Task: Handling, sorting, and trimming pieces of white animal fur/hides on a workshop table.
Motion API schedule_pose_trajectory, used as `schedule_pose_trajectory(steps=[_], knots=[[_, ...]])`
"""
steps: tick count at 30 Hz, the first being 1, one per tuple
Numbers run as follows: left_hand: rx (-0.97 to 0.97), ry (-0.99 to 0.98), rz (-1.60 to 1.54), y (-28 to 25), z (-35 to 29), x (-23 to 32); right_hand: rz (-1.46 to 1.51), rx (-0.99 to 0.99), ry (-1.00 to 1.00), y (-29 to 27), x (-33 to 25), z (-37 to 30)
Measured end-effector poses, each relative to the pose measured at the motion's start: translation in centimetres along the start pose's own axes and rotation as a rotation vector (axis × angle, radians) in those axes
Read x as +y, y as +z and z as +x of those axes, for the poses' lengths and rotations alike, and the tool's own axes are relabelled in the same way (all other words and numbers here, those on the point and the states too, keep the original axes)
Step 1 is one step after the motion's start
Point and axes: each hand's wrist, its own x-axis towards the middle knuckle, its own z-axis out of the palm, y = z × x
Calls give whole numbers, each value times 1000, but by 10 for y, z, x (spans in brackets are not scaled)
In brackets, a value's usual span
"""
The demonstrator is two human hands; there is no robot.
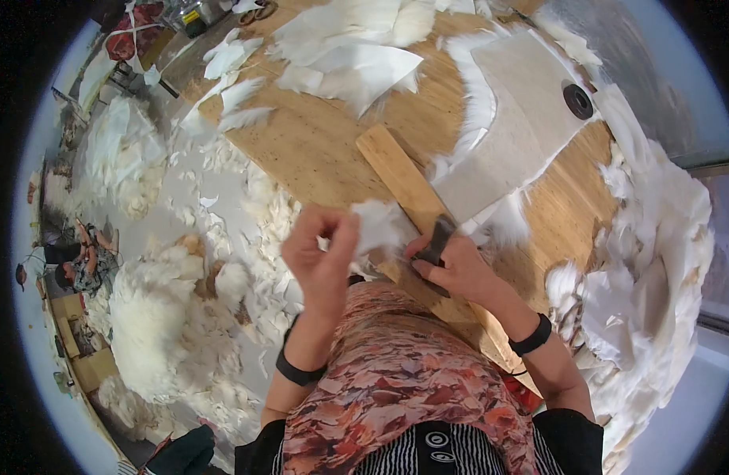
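My left hand [321, 249] is raised over the near left edge of the board, its fingers curled into a pinch. Right beside its fingertips is a small white fur piece [380, 224]; whether the pinch grips it I cannot tell. My right hand [463, 269] is closed around a dark knife-like tool [441, 236], whose blade does not show clearly. That hand is at the near end of a wooden strip [400, 174] lying slantwise on the board. Beyond the strip lies a large white fur pelt [523, 111], pale hide side up, fur fringing its edges.
The wooden work board [301, 150] carries stacked white fur pieces [349, 63] at its far side. A black tape roll [577, 101] rests on the pelt. Fur heaps [167, 317] cover the floor at left, and more fur [641, 301] hangs at right. Other people [83, 265] are at far left.
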Motion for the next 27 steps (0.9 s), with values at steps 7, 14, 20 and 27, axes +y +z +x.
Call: schedule_pose_trajectory(steps=[7,14,20,27], knots=[[109,141,-4,-7,81,57,558,494,305,-40,-11,-18],[116,1107,198,39,182,103,-494,116,442,-70,-7,-32],[-684,1078,634,43,90,-22,-638,79,605,-26,-21,-51],[-1065,875,620,9,41,-65,-631,197,617,-1,-18,-46]])
